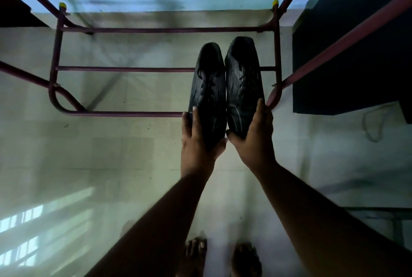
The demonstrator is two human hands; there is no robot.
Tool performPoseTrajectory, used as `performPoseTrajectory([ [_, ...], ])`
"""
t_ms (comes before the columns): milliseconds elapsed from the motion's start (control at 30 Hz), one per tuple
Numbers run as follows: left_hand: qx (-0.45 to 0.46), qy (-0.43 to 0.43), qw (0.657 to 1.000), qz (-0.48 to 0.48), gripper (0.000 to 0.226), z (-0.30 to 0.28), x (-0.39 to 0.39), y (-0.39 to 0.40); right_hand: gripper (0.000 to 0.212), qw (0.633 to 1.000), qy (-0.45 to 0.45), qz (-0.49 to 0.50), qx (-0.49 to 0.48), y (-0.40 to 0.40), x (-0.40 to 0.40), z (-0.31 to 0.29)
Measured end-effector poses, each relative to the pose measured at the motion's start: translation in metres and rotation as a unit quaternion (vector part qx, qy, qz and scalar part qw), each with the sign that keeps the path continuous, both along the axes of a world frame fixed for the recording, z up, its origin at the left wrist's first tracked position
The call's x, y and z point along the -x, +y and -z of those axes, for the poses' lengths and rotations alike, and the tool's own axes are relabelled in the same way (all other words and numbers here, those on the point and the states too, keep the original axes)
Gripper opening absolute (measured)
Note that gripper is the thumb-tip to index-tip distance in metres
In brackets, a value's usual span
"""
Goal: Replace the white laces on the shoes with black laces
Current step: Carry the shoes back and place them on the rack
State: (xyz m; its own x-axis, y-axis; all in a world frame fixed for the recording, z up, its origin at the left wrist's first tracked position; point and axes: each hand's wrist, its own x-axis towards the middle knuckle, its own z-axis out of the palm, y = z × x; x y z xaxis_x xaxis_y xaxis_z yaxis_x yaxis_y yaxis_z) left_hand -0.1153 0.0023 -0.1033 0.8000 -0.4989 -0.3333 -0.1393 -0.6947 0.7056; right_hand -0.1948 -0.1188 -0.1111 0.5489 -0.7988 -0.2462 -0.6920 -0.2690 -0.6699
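Black shoes, head view: two of them side by side, touching along their inner edges, toes pointing away from the person, heels toward the hands. Left shoe (208, 89) is held at the heel by the left hand (197, 140): fingers wrap up the outer side, thumb curls under/around the heel end. Right shoe (243, 84) is held the same way by the right hand (254, 136): fingers lie up the outer side, thumb hooks across the heel. Both hands are half-closed around the shoes, w/ nothing else in them. Black laces (209, 80) show on the left shoe's upper; laces on the right shoe look dark too, but it's too dim to tell detail.

The shoes sit over the rails of a maroon metal rack (124, 68), just ahead of the hands. The mid rail passes behind the shoes and the near rail ends at the left hand's fingers. Can't tell if the soles rest on the rails or hover just above. The rack's right side tube runs just beside the right hand's fingertips.

Below everything is a pale tiled floor (100, 147). Bare feet (223, 256) show under the forearms, at the bottom edge. A dark cabinet-like block (356, 53) stands to the right of the right hand, and a light cord (372, 125) lies on the floor near its base.
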Motion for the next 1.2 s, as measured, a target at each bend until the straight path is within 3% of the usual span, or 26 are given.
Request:
performPoseTrajectory([
  [167,-0.066,-0.028,0.996,0.062,0.127,0.004,-0.009,-0.003,0.115,1.0,0.021,-0.01,-0.003,0.001,0.003,0.004],
  [367,-0.063,-0.04,0.997,0.034,0.123,0.001,-0.021,0.001,0.117,1.0,0.027,-0.015,-0.005,0.002,0.001,0.001],
  [567,0.001,0.002,1.0,-0.029,0.114,0.001,-0.019,0.0,0.121,0.999,0.016,-0.006,-0.032,0.0,0.006,0.003],
  [933,0.048,-0.062,0.994,-0.077,0.098,-0.002,-0.013,-0.001,0.105,0.998,-0.039,0.031,0.032,0.008,0.003,0.004],
  [1067,0.064,-0.087,0.99,-0.088,0.093,0.0,-0.007,-0.001,0.111,0.998,-0.048,0.034,-0.008,0.01,0.006,0.008],
  [1200,0.098,-0.066,0.986,-0.12,0.088,-0.002,-0.007,-0.002,0.108,0.985,-0.074,0.083,-0.13,0.004,0.008,0.009],
])
